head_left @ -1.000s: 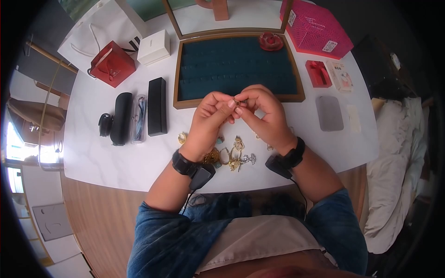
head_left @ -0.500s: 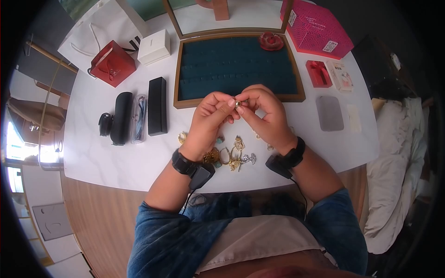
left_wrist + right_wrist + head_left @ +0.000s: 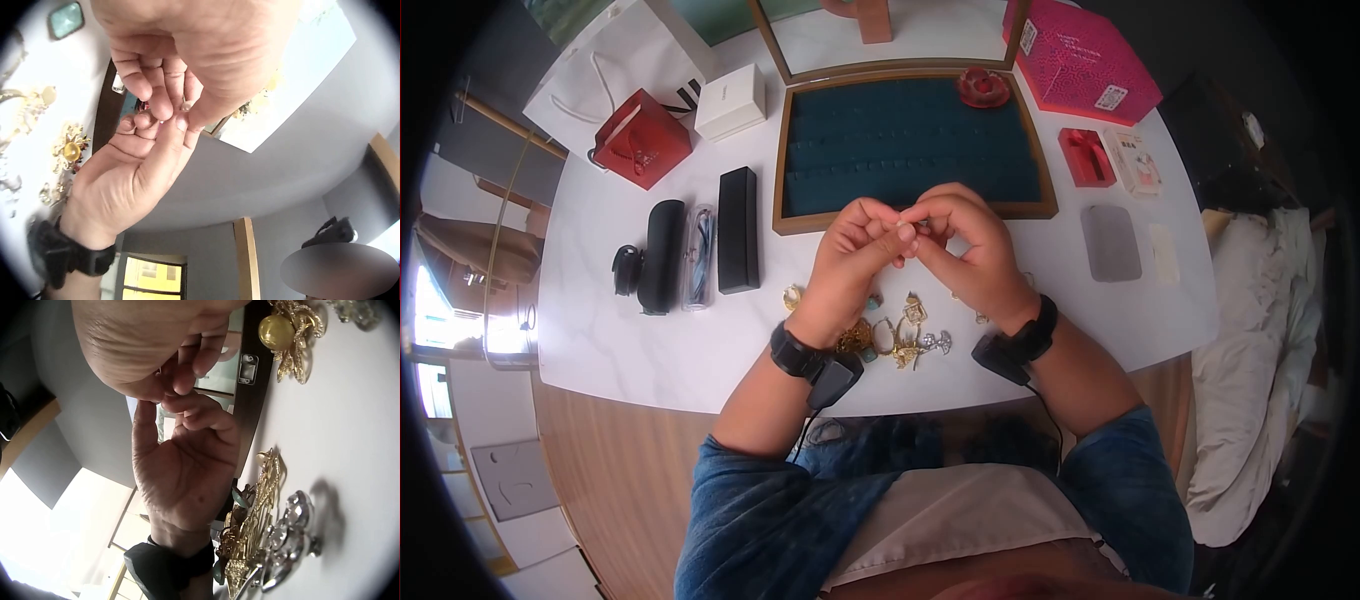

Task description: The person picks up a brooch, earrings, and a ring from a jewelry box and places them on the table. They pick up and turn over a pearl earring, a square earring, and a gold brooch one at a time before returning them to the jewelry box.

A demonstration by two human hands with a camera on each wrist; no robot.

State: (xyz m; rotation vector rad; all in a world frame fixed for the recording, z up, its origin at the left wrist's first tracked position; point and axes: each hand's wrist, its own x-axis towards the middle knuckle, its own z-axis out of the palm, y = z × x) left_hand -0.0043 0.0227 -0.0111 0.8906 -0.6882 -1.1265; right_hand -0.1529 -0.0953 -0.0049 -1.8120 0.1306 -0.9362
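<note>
Fingertips to fingertips, my left hand and right hand meet near the front edge of the jewelry case. Between them they pinch a small earring, mostly hidden in the head view. A pale bead of it shows at the fingertips in the left wrist view. Below the hands lies a loose group of jewelry, gold pieces mostly. Among it are a silver brooch with clear stones, a gold brooch with a yellow bead and a turquoise-stoned piece.
The case's glass lid stands raised, and a red flower ornament lies in its far right corner. Black cases, a red bag and a white box stand left. At right are a pink box and a grey pad.
Half a second ago a round, shiny gold part of the earring showed between the fingertips; now the fingers cover it. Both hands stay in place, with the fingertips slightly shifted.
</note>
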